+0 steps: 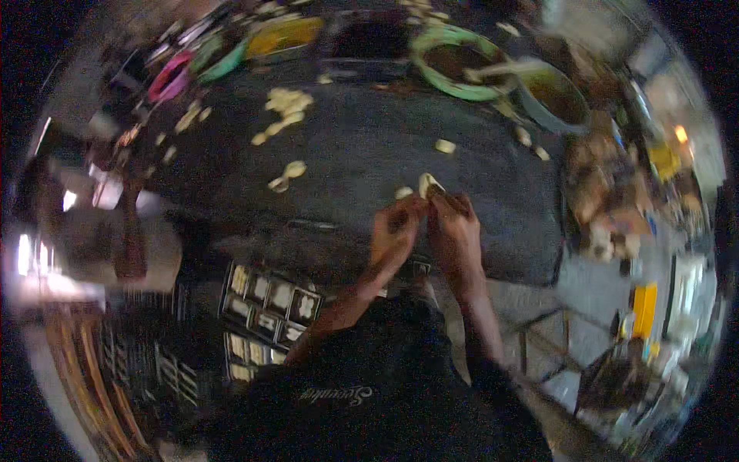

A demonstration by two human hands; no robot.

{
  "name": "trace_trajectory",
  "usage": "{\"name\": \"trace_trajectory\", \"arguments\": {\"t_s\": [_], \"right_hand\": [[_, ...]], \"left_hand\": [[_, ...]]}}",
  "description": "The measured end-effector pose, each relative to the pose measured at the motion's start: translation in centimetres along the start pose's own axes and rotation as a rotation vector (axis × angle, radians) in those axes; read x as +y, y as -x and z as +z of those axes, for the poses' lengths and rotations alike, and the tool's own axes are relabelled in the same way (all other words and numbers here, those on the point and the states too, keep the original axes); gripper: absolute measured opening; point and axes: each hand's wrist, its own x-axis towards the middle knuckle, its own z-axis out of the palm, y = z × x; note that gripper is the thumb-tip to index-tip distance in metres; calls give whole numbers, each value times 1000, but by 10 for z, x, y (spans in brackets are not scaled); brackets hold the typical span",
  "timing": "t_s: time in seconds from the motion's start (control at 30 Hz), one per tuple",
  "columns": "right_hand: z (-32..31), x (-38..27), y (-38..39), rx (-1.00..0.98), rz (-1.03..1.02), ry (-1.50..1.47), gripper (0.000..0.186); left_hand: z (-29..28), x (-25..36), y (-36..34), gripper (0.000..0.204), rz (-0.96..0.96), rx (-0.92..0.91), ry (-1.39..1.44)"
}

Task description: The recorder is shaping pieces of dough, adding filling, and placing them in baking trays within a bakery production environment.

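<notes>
Over the near part of a dark work table, my two hands come together. My right hand (456, 223) is closed on a small piece of pale dough (428, 183) that shows at its fingertips. My left hand (394, 229) touches the same piece from the left with curled fingers; blur hides its exact grip. Another pale lump (403, 192) sits by the left fingertips, and I cannot tell whether it is held. Farther off on the table lie a single dough piece (445, 145), a small pair (291, 171) and a cluster of several pieces (289, 102).
Along the far edge stand a green-rimmed bowl (422, 68) with dark contents, a grey bowl (531, 104), a yellow tray (285, 35), a dark box (363, 46) and a pink bowl (169, 77). Below the near edge, left of my body, are dark mould trays (250, 299) holding pale shapes.
</notes>
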Motion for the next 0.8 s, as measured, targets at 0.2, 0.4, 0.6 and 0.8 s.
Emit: {"name": "trace_trajectory", "arguments": {"t_s": [0.2, 0.4, 0.6, 0.8], "right_hand": [[0, -42, -3, -55, 27, -147, 23], [37, -10, -24, -213, -48, -209, 24], [51, 16, -68, -220, 315, -638, 37], [72, 49, -112, -310, 514, -982, 34]], "left_hand": [[-66, 87, 14, 38, -34, -302, -108], [-72, 65, -16, 34, -40, -250, 7], [-43, 68, -66, 24, 175, -183, 165], [-9, 68, -137, 29, 284, 59, 62]]}}
